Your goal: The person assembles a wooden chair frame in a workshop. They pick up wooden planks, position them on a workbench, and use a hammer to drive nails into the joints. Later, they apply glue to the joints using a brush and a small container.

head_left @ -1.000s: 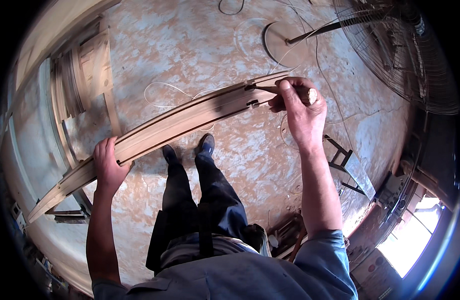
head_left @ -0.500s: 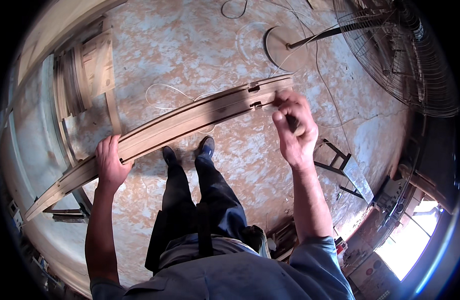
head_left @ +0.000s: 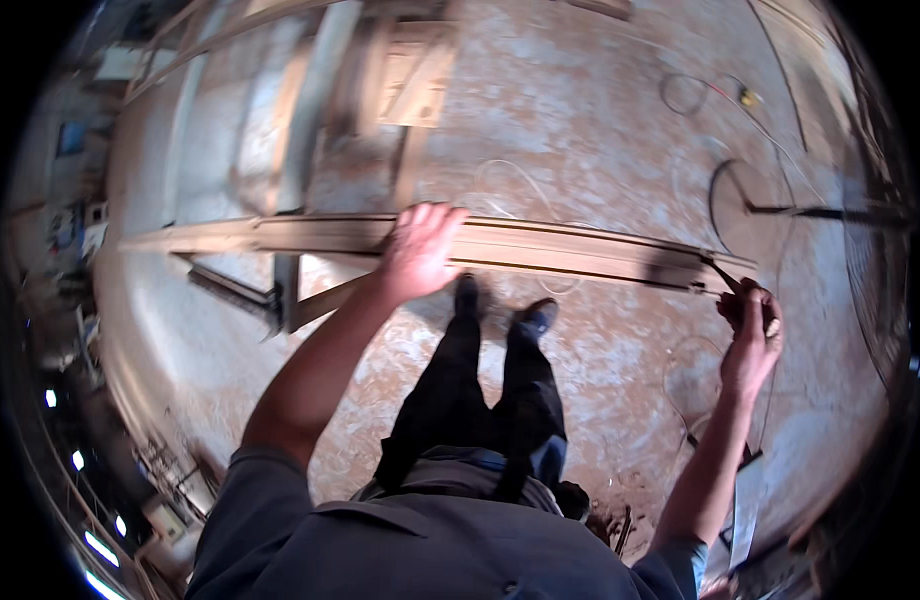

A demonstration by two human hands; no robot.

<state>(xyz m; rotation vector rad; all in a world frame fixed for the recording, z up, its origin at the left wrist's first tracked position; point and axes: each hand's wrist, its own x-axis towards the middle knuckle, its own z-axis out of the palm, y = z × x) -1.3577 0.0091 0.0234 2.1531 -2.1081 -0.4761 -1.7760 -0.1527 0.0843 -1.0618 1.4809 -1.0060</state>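
Note:
A long wooden beam (head_left: 560,250) with grooves along its length lies across in front of me. Over its left half, my left hand (head_left: 420,255) grips it, fingers lapped over the far edge. Near the beam's right end my right hand (head_left: 752,330) is closed round the handle of a slim, dark-bladed chisel (head_left: 723,273). The blade slants up and left, its tip at a notch by the far edge. A second dark notch (head_left: 698,288) shows on the near edge. The fingers partly hide the handle.
A dark-framed stand (head_left: 230,290) is under the beam's left part. Planks (head_left: 420,75) lie beyond it. To the right is the round base (head_left: 745,205) of a pedestal fan, with cords (head_left: 780,150) on the mottled floor. My feet (head_left: 535,315) stand just below the beam.
My view has swung left, so the beam now runs nearly level. My right hand has brought the chisel down to the notch near the right end. My left hand stays on the beam.

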